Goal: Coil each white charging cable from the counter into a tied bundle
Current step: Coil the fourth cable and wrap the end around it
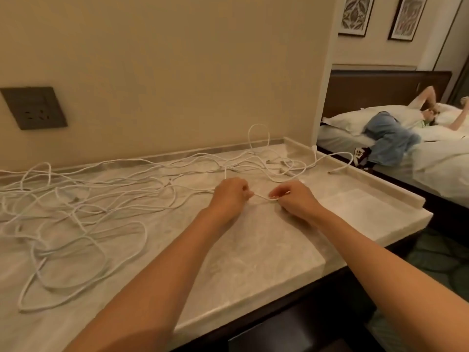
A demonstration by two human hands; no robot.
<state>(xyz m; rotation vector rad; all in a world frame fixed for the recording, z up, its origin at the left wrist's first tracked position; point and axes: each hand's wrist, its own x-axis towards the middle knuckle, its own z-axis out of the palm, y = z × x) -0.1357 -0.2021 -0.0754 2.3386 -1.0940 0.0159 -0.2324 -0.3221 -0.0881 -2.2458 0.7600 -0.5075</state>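
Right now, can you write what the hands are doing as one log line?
left hand: pinching thin white charging cable | right hand: pinching same cable | loose white cables: tangled on beige marble counter | tied bundles: none visible

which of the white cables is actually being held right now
The short taut stretch of cable pinched between the left hand and right hand. Every other white cable lies loose on the counter.

Pale marble counter (253, 250), raised edge at right, loose tangled white cables (76, 212) sprawled across it
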